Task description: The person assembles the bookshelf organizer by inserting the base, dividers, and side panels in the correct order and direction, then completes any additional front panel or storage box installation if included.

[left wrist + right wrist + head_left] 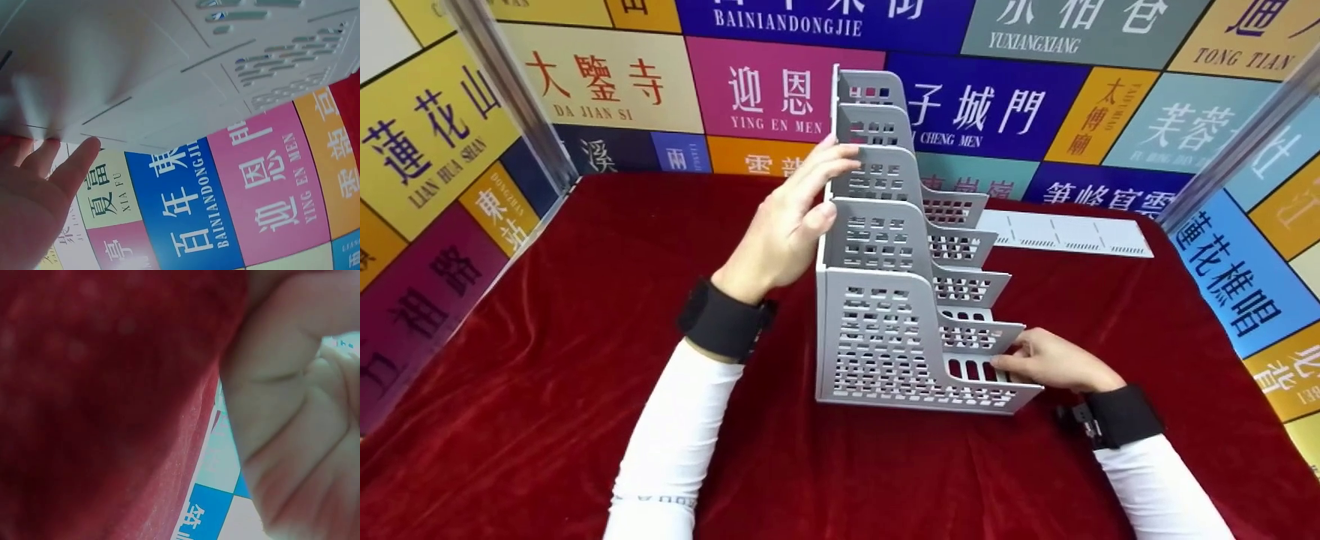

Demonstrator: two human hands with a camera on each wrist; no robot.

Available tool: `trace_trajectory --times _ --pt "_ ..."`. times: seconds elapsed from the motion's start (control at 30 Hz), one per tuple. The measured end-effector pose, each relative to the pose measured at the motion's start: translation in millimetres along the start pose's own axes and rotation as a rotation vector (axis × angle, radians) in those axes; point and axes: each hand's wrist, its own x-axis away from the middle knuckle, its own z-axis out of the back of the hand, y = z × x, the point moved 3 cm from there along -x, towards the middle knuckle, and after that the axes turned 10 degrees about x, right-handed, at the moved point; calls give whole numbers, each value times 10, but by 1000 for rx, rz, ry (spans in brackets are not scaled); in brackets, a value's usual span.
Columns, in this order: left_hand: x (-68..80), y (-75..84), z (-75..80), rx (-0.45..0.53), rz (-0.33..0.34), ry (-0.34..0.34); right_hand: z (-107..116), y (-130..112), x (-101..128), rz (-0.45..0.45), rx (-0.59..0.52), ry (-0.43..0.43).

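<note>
1. The grey rack (900, 300) stands upright mid-cloth (547, 337) with five perforated dividers seated in a row; by the look of it, assembly is mostly done.
2. The left hand (791, 217) rests straight fingers flat against the rack's back wall, nothing clasped; it seems to be steadying.
3. The right hand (1054, 364) curls its fingers on the low front edge of the nearest divider.
4. One flat panel (1065, 232) lies behind on the cloth, apart from the rack; likely the piece left to fit.
</note>
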Motion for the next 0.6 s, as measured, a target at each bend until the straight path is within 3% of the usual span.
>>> trace_trajectory --times 0.27,0.4,0.5,0.6 --pt "-22 -32 -29 -23 1 10 22 34 -16 -2 30 1" --pt "-62 -66 -24 25 -42 28 12 42 -1 9 47 1" --pt "-196 -155 66 125 -50 25 2 40 5 4 41 -10" --pt "-463 -300 229 187 59 21 25 25 -11 22 28 -12"
